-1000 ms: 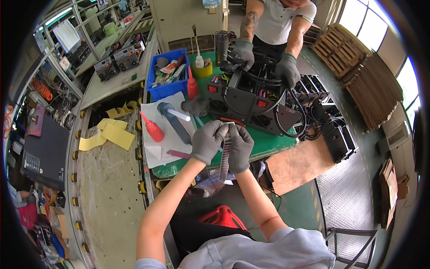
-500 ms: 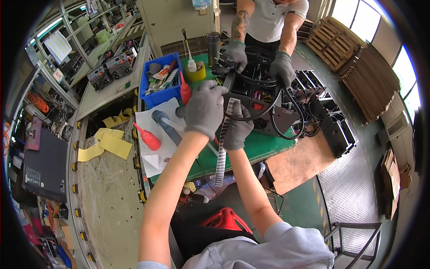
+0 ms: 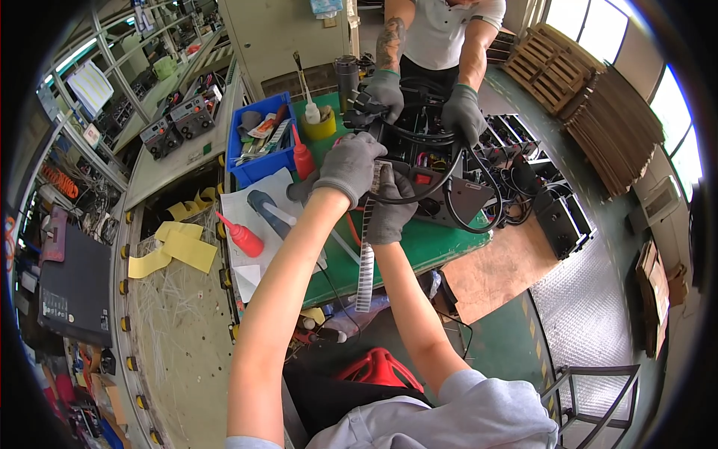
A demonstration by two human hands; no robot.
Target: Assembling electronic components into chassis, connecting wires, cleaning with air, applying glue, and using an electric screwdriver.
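My right hand (image 3: pixel 391 211), in a grey glove, grips a long narrow strip of labels (image 3: pixel 365 277). The strip's lower end hangs past the table's near edge. Close by on the left, my gloved left hand (image 3: pixel 349 170) is closed at the strip's upper end, its fingertips pinched by the corner of a black metal-cased machine (image 3: pixel 462 202). What those fingertips hold is hidden. Across the table a co-worker's gloved left hand (image 3: pixel 464 116) and right hand (image 3: pixel 385 96) hold a looped black cable (image 3: pixel 426 136) and its plug over the open machine.
On the green table (image 3: pixel 426 251) are a blue bin (image 3: pixel 260 166) of tools, red squeeze bottles (image 3: pixel 244 238), a yellow cup (image 3: pixel 320 127) and a blue-handled tool (image 3: pixel 268 209) on white paper. More black machines (image 3: pixel 565 217) stand at right. A red stool (image 3: pixel 378 367) is below.
My left hand has shifted slightly right and away from me, closer to the strip's upper end. My right hand still grips the strip. The whole view has shifted a little.
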